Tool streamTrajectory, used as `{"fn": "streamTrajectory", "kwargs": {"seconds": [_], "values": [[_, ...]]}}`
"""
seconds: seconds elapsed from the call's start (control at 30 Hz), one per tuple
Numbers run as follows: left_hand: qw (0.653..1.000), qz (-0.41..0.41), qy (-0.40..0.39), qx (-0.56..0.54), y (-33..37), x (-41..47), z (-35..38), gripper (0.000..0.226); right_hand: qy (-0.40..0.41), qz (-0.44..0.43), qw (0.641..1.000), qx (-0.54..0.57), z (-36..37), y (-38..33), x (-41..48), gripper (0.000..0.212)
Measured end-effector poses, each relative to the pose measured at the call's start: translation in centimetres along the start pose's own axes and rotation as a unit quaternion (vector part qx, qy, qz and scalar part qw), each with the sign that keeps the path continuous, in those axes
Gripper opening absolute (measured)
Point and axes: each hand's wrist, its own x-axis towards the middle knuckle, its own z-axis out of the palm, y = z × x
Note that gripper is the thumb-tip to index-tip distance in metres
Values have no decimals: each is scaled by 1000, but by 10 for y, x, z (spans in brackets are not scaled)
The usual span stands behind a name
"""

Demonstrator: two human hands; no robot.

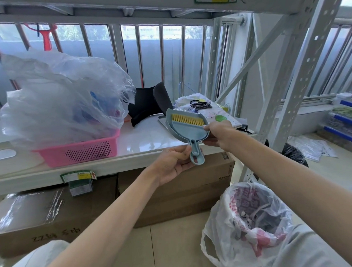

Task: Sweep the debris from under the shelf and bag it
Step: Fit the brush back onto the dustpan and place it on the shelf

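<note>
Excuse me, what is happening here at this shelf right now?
A person holds a small blue dustpan with a yellow-bristled brush nested in it, above the white shelf. The left hand grips the handle and the right hand holds the pan's right edge. The two tools are not yet separated. An open plastic bag with some rubbish inside stands on the floor at lower right. Cardboard boxes sit under the shelf.
</note>
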Motion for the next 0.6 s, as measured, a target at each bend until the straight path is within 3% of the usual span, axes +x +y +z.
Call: {"fn": "streamTrajectory", "kwargs": {"seconds": [0.13,0.3,0.47,0.6], "values": [[1000,-5,-11,7,1,-2,1,27,-11,22,999,36,-2,1,0,30],[998,-33,-21,43,7,-3,-2,35,9,2,1000,4,-4,-1,2,32],[993,5,117,-23,18,2,-12,51,14,-16,999,-45,-4,-12,5,27],[983,23,161,-84,27,2,-21,48,-2,-39,994,-99,-4,-17,7,23]]}}
